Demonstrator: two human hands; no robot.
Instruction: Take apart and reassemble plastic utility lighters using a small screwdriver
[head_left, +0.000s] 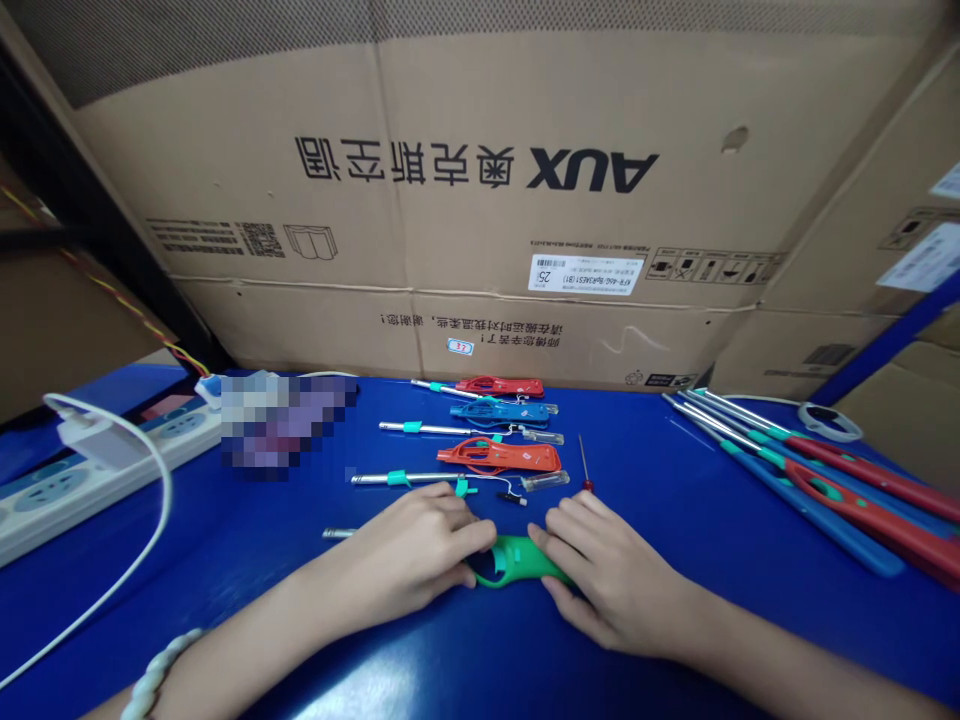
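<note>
My left hand point(416, 555) and my right hand point(607, 565) both grip a green plastic lighter body point(517, 562) lying on the blue table point(660, 470). The fingers of each hand curl over its ends. A metal tube tip point(337, 533) sticks out to the left from under my left hand. Just beyond my hands lie three opened lighter shells: an orange one point(501, 456), a blue one point(501, 410) and a red one point(501, 386), each with a metal tube beside it. A small red-handled screwdriver point(583, 466) lies above my right hand.
Several assembled long lighters point(825, 475) lie in a row at the right. A white power strip point(82, 470) with a plugged charger and cable sits at the left. A large cardboard box point(480, 200) forms a wall behind the table. A white ring point(829, 420) lies far right.
</note>
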